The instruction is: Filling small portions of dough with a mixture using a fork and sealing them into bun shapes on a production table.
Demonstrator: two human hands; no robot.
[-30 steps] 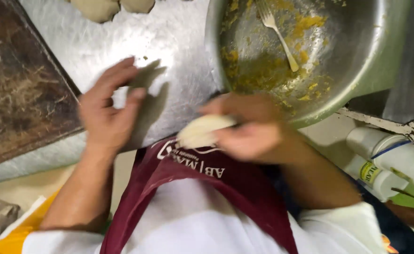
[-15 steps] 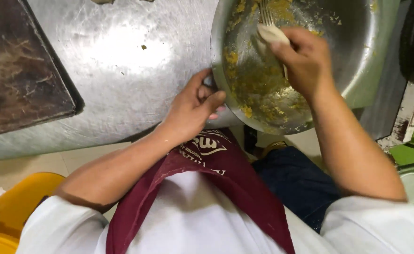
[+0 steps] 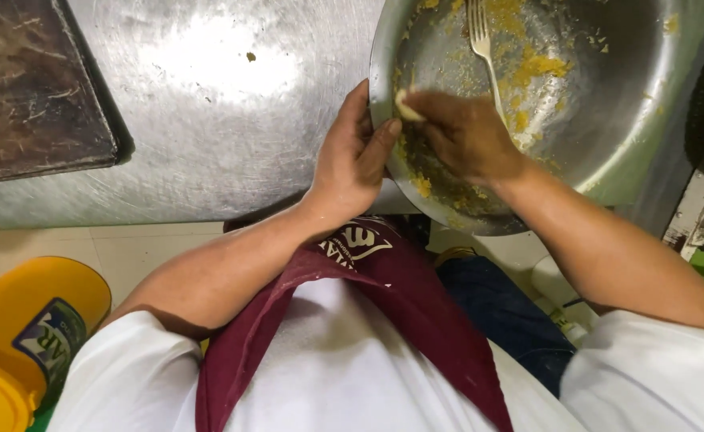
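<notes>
— Over at the bowl's (image 3: pixel 608 160) near rim, what are the hands doing?

— Left hand (image 3: pixel 352 164) is clamped on the rim at about nine o'clock, thumb inside, fingers outside. Right hand (image 3: pixel 464 132) is down in the bowl, fingers pinched shut on a pale scrap of dough (image 3: pixel 406 106), I think; it is small and half hidden, so I would not swear to it.

— And the rest of the bowl?

— Yellow mash (image 3: pixel 528 72) is smeared across the wall, thickest toward twelve o'clock and again by the wrist near six. A fork (image 3: pixel 484 48) lies on the far side at eleven to twelve o'clock, tines up, just beyond the right hand.

— How would you scrape it well?

— Keep the left grip firm so the bowl cannot spin on the steel tabletop (image 3: pixel 208 96), and sweep the dough flat along the wall, pressing lightly so it gathers mash instead of tearing.

— Anything nearby?

— Dark board (image 3: pixel 32 88) at ten o'clock; yellow tub (image 3: pixel 24 336) on the floor at eight.
</notes>
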